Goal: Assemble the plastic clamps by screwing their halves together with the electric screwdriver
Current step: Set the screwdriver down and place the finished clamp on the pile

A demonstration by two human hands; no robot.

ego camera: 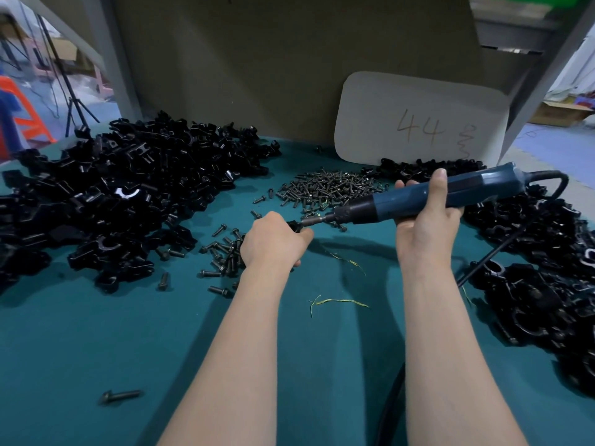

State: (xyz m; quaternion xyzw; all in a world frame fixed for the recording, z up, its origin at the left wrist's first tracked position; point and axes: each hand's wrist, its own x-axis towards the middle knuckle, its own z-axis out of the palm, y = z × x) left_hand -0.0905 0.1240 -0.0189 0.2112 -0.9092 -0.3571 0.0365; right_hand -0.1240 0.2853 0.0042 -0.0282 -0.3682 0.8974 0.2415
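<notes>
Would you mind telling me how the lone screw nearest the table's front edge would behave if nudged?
Lying on its side, the lone screw would probably roll, curving round its wider head. The green cloth may slow it.

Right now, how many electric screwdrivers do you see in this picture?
1. The electric screwdriver is in the right hand, its bit at the clamp in the left hand. None other shows.

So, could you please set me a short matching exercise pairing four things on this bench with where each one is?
Things:
1 electric screwdriver
2 clamp
3 screw heap
4 card marked 44

Places:
A propped upright at the back
B gripped by the right hand
C loose on the green cloth
D held in the left hand

Pairs: 1-B, 2-D, 3-C, 4-A.
</notes>
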